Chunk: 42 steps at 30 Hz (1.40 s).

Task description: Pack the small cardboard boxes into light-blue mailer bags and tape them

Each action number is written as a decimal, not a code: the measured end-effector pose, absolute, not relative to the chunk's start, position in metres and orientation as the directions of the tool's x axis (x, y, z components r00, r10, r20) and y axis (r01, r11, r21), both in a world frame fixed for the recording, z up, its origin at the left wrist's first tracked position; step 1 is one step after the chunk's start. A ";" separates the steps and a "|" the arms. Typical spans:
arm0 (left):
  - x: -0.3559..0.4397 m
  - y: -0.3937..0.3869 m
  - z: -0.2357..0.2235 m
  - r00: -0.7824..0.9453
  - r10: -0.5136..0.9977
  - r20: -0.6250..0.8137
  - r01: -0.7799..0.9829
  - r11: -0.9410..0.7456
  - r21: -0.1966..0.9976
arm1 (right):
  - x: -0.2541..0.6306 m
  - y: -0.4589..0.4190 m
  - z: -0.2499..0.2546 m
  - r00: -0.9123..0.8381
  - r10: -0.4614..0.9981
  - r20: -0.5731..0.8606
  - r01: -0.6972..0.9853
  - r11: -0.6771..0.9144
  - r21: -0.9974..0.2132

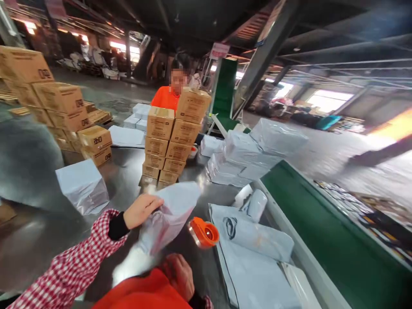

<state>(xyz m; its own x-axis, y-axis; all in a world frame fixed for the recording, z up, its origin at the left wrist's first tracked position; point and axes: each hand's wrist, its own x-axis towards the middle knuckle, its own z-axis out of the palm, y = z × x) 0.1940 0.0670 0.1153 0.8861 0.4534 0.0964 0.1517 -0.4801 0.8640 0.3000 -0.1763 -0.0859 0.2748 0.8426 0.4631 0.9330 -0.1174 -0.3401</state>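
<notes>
The left hand (pixel 141 210) pinches the upper edge of a pale grey plastic mailing bag (pixel 180 199), its fingers close together and its thumb hidden from view. The bag stands tilted over the dark, shiny worktop (pixel 124 171), in front of the cardboard box stack (pixel 157 124). The right hand (pixel 180 274) is low beside the person's orange garment (pixel 144 294), its fingers curled; whether they grip anything cannot be told. An orange tape dispenser (pixel 206 234) lies just right of the bag, near a pile of flat mailing bags (pixel 257 281) with a rolled bag (pixel 267 240) on top.

To the left of the left hand sits a plastic-wrapped box (pixel 83 184). Beyond the flat pile, wrapped parcels (pixel 238 150) are heaped beside the green conveyor belt (pixel 322 227). Behind the cardboard stack is a co-worker in an orange top (pixel 163 98), partly hidden by the boxes.
</notes>
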 end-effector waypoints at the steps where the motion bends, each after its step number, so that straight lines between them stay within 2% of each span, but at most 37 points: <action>1: 0.192 0.057 0.112 0.918 0.391 0.063 0.142 -0.474 0.869 | 0.300 -0.181 -0.080 0.332 0.787 0.520 0.914 -0.133 -0.383; 3: 0.184 0.045 0.104 0.945 0.327 -0.003 0.150 -0.426 0.892 | 0.306 -0.184 -0.058 0.464 0.629 0.624 0.875 -0.214 -0.435; 4: 0.180 0.042 0.101 0.947 0.321 -0.024 0.158 -0.398 0.904 | 0.311 -0.183 -0.044 0.453 0.625 0.635 0.885 -0.230 -0.404; 9: 0.151 0.048 0.098 0.934 0.349 -0.074 0.200 -0.339 0.919 | 0.331 -0.150 0.016 0.141 0.875 0.462 0.965 -0.018 -0.261; 12: 0.124 0.060 0.098 0.908 0.410 -0.088 0.230 -0.311 0.922 | 0.333 -0.119 0.039 0.053 0.938 0.343 0.985 0.007 -0.171; 16: 0.094 0.063 0.095 0.860 0.503 -0.079 0.245 -0.272 0.931 | 0.328 -0.095 0.053 -0.176 0.948 0.266 0.980 0.194 -0.043; 19: 0.084 0.051 0.092 0.846 0.527 -0.084 0.248 -0.249 0.936 | 0.320 -0.092 0.051 -0.287 0.939 0.189 0.951 0.304 -0.064; 21: 0.080 0.046 0.091 0.821 0.563 -0.094 0.239 -0.190 0.952 | 0.316 -0.093 0.047 -0.291 0.947 0.133 0.948 0.305 -0.093; 23: 0.071 0.048 0.095 0.778 0.614 -0.131 0.209 -0.056 0.976 | 0.313 -0.094 0.046 -0.253 0.961 0.116 0.956 0.266 -0.125; 25: 0.056 0.056 0.105 0.685 0.717 -0.132 0.069 0.117 0.991 | 0.312 -0.096 0.048 -0.211 0.971 0.113 0.959 0.228 -0.169; 26: 0.049 0.061 0.112 0.592 0.800 -0.094 -0.044 0.149 0.988 | 0.311 -0.097 0.050 -0.198 0.974 0.108 0.958 0.216 -0.190; 27: 0.042 0.064 0.120 0.475 0.879 -0.037 -0.134 0.114 0.984 | 0.311 -0.098 0.052 -0.195 0.975 0.104 0.954 0.213 -0.211; 28: 0.038 0.064 0.127 0.382 0.924 0.036 -0.152 0.024 0.988 | 0.310 -0.099 0.054 -0.205 0.974 0.102 0.946 0.223 -0.236; 29: 0.037 0.061 0.133 0.363 0.923 0.126 -0.089 -0.100 0.991 | 0.308 -0.099 0.055 -0.222 0.969 0.105 0.933 0.243 -0.265; 30: 0.040 0.054 0.136 0.445 0.869 0.217 0.016 -0.251 0.968 | 0.307 -0.100 0.056 -0.244 0.963 0.113 0.918 0.267 -0.293; 31: 0.046 0.045 0.137 0.606 0.748 0.270 0.113 -0.417 0.902 | 0.305 -0.099 0.055 -0.264 0.956 0.125 0.903 0.291 -0.317; 33: 0.064 0.022 0.130 0.899 0.379 0.220 0.145 -0.732 0.665 | 0.301 -0.098 0.053 -0.283 0.947 0.153 0.883 0.319 -0.345; 34: 0.075 0.012 0.124 0.955 0.241 0.176 0.118 -0.846 0.520 | 0.299 -0.096 0.051 -0.281 0.945 0.164 0.879 0.322 -0.352; 35: 0.084 0.005 0.116 0.976 0.170 0.137 0.109 -0.923 0.370 | 0.298 -0.095 0.049 -0.274 0.946 0.172 0.877 0.319 -0.359; 37: 0.097 0.002 0.103 0.983 0.168 0.073 0.157 -0.979 0.134 | 0.297 -0.090 0.046 -0.248 0.952 0.179 0.870 0.300 -0.390; 38: 0.100 0.005 0.098 0.983 0.182 0.036 0.178 -0.981 0.078 | 0.297 -0.089 0.045 -0.235 0.955 0.182 0.863 0.291 -0.413; 39: 0.101 0.010 0.095 0.982 0.189 -0.012 0.190 -0.979 0.071 | 0.297 -0.087 0.045 -0.228 0.956 0.185 0.854 0.288 -0.434; 42: 0.098 0.026 0.097 0.966 0.223 -0.131 0.246 -0.950 0.195 | 0.293 -0.088 0.045 -0.201 0.947 0.252 0.851 0.296 -0.434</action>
